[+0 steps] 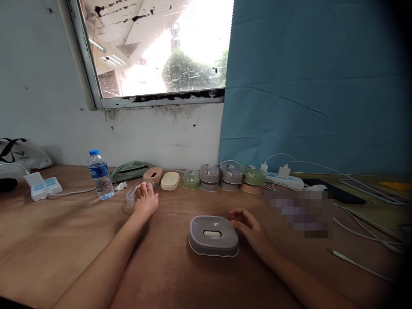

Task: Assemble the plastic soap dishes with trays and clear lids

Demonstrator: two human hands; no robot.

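A grey oval box (pixel 213 246) with a slot in its top sits on the table in front of me. My right hand (pixel 249 227) is at its right end, fingers apart and loosely curved, with fingertips beside or just touching the edge. Farther off to the left, my left hand (pixel 146 201) has its fingers over the right side of a clear plastic container (pixel 130 197) and appears to grip it. The hand hides much of that container.
Along the wall stand a pink box (pixel 152 175), a cream box (pixel 170 181), a small green box (pixel 191 179) and stacked grey boxes (pixel 209 174). A water bottle (pixel 100 176) stands left. Power strips (pixel 285 180) and a white cable (pixel 357 262) lie right.
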